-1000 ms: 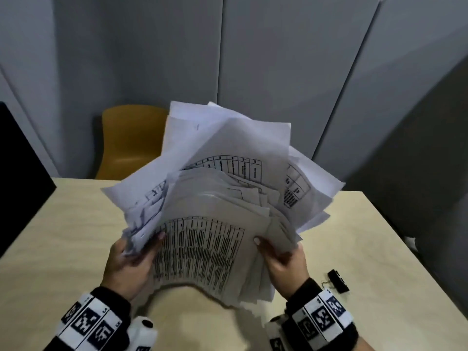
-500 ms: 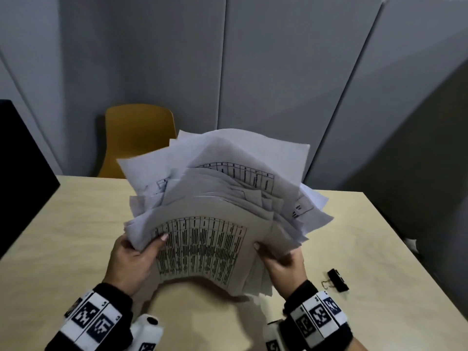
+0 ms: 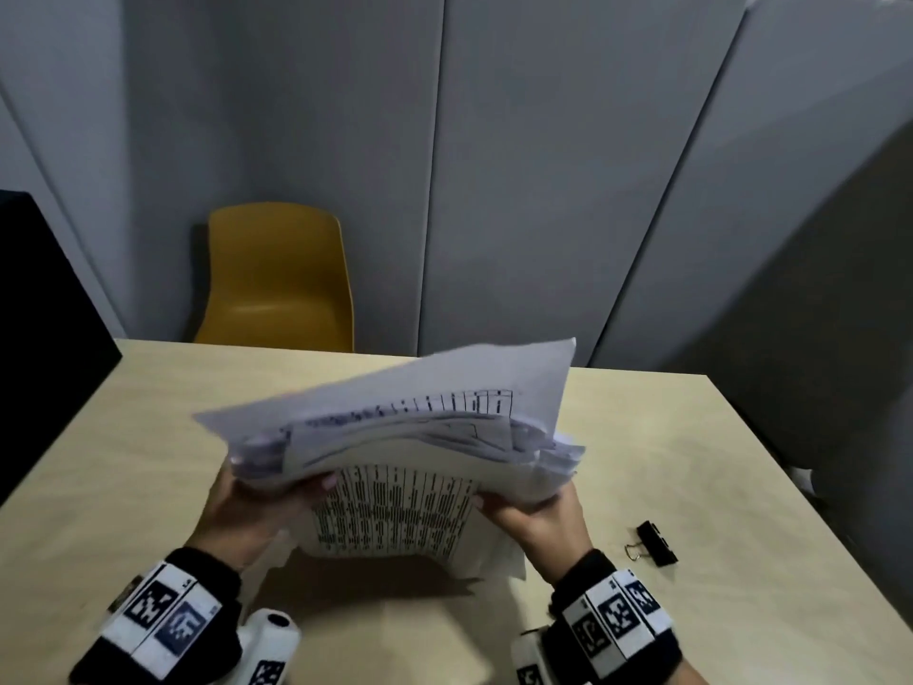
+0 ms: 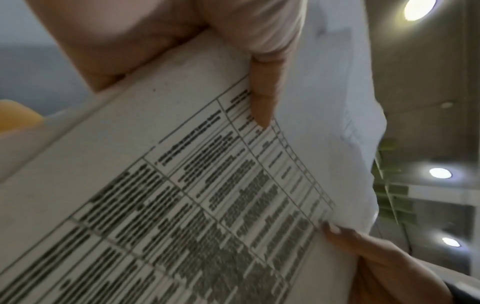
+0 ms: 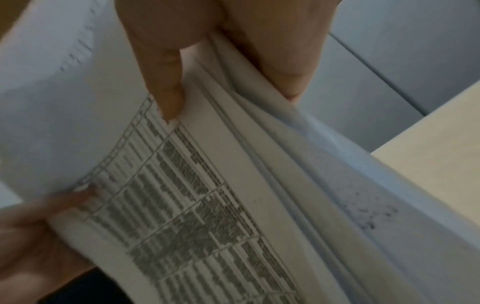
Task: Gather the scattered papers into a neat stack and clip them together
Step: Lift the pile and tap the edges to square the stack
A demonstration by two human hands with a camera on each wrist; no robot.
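A thick, uneven stack of printed papers point(image 3: 395, 452) is held above the wooden table point(image 3: 148, 437), its nearest sheet showing a dense black table of text. My left hand point(image 3: 257, 506) grips the stack's left side, thumb on the front sheet. My right hand point(image 3: 538, 516) grips the right side the same way. In the left wrist view the papers point(image 4: 182, 185) fill the frame under my left hand point(image 4: 233, 51). In the right wrist view my right hand point(image 5: 202, 57) pinches the papers point(image 5: 207, 195). A black binder clip point(image 3: 654, 543) lies on the table to the right of my right wrist.
A yellow chair point(image 3: 276, 279) stands behind the table's far edge. Grey wall panels point(image 3: 543, 165) close off the back. A dark panel point(image 3: 44, 313) sits at the left edge of the table.
The fanned-out sheets have dropped and slid together into a tighter stack, which now tilts flatter toward the table. Both hands keep their hold on its sides.
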